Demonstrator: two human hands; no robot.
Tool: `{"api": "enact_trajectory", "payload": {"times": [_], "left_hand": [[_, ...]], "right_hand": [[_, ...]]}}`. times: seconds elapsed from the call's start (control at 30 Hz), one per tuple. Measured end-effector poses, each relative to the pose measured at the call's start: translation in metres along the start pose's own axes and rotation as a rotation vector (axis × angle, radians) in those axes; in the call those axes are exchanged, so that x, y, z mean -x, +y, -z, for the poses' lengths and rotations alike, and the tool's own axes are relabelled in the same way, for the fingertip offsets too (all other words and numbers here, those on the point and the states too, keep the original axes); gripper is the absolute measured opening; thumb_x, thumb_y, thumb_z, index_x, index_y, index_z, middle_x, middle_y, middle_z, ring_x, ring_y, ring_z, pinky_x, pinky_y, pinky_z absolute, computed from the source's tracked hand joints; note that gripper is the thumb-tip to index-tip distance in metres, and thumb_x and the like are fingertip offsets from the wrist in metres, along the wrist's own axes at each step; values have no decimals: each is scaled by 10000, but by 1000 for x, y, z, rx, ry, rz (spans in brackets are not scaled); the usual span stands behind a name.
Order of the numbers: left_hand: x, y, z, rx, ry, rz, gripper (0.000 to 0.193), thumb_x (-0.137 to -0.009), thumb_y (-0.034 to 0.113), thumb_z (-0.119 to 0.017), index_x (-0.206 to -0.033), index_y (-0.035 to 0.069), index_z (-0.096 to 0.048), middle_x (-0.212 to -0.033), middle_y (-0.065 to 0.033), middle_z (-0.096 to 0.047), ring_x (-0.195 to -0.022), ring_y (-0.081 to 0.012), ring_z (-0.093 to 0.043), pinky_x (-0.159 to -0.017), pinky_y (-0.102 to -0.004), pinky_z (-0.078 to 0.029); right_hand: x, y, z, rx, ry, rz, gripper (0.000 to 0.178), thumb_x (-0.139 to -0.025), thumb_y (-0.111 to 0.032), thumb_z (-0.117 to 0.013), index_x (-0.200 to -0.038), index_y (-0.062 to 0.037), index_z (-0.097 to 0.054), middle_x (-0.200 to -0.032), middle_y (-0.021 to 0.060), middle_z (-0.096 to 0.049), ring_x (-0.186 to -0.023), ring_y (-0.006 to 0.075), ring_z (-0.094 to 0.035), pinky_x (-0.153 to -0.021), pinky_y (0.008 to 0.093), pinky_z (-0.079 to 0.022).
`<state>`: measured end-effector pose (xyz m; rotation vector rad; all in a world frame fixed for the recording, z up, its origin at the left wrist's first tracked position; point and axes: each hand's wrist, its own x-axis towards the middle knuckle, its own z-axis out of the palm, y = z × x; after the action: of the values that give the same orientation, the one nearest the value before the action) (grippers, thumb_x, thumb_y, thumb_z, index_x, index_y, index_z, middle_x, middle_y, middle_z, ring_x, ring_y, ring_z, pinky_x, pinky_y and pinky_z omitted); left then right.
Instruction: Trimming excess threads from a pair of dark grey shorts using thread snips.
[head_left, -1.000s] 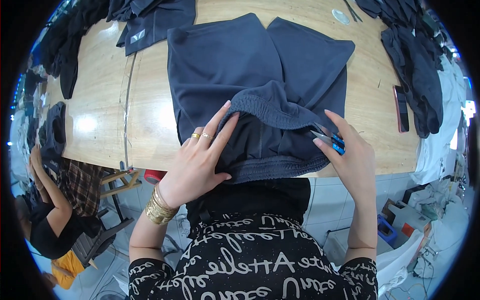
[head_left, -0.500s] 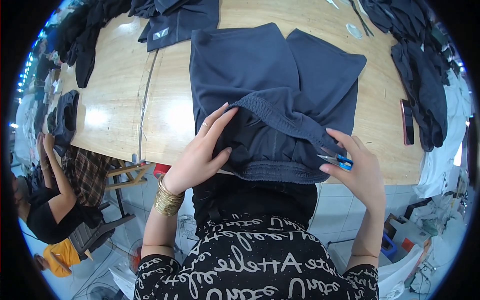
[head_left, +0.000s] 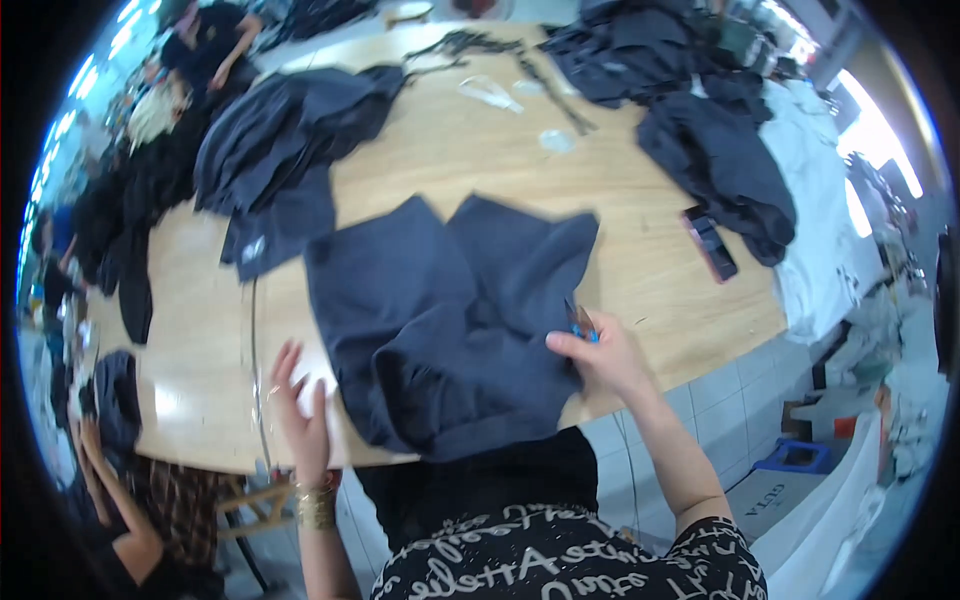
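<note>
A pair of dark navy shorts point(head_left: 390, 275) lies on the table, legs pointing away from me and the gathered elastic waistband near the front edge. My left hand point(head_left: 303, 420) is off the cloth, raised beside the left side of the shorts. Its fingers are spread and hold nothing. Small blue-handled thread snips point(head_left: 581, 325) sit in my right hand point(head_left: 612, 358), at the right side of the shorts, with the blades pointing away from me. Whether that hand also touches the cloth is hard to tell through the blur.
Dark garments are heaped at the far left point(head_left: 290, 130) and right point(head_left: 715, 150) of the wooden table point(head_left: 470, 130). A phone point(head_left: 711, 245) lies near the right heap, beside white cloth point(head_left: 815, 240) over the edge. Co-workers sit at the left point(head_left: 130, 530) and far left point(head_left: 205, 50).
My left hand has let go of the waistband and moved left. My right hand, still holding the snips, has moved off the waistband to the shorts' right side. The view has tilted up.
</note>
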<state>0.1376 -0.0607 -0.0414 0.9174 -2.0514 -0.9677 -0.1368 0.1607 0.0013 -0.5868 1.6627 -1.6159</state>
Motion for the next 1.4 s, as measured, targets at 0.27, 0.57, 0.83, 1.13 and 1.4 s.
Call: {"api": "enact_trajectory", "payload": {"times": [0.27,0.57,0.83,1.13,1.4], "left_hand": [[-9,-85,-8,-535,94,-35,478,-872,157,-566,-1314,51,-419,-1448,-199,-272,-1306,-368,-301,-1049,-444,-281],[-2,-89,4,-618,214,11,395,-835,151,-590,-1215,82,-505,-1477,-200,-219,-1321,-385,-285,-1026,-481,-287],[-5,-83,-6,-534,166,80,344,-819,146,-593,-1157,120,-537,-1449,-195,-276,-1303,-385,-310,-1005,-509,-276],[-7,-81,-11,-589,123,86,377,-835,188,-573,-1203,127,-519,-1411,-200,-333,-1299,-385,-313,-1040,-498,-236],[-9,-78,-11,-642,113,107,385,-849,205,-541,-1225,125,-516,-1396,-206,-348,-1279,-372,-348,-1016,-500,-263]], "right_hand": [[-50,-121,57,-125,206,335,220,-807,-272,-713,-817,-83,-601,-732,-40,-573,-577,48,-491,-509,206,-367],[-68,-287,312,17,957,803,366,-774,-318,-738,-959,-22,-627,-898,26,-566,-828,144,-514,-800,290,-404],[-103,-189,507,141,1486,425,285,-843,-220,-649,-657,-25,-558,-526,47,-498,-412,135,-462,-350,271,-339],[-185,-223,456,113,1125,435,221,-888,-259,-609,-855,-56,-528,-582,2,-448,-441,96,-460,-357,243,-372],[-213,-306,555,-240,1073,1001,341,-903,-220,-568,-976,111,-544,-919,184,-633,-641,231,-649,-493,264,-511]]}}
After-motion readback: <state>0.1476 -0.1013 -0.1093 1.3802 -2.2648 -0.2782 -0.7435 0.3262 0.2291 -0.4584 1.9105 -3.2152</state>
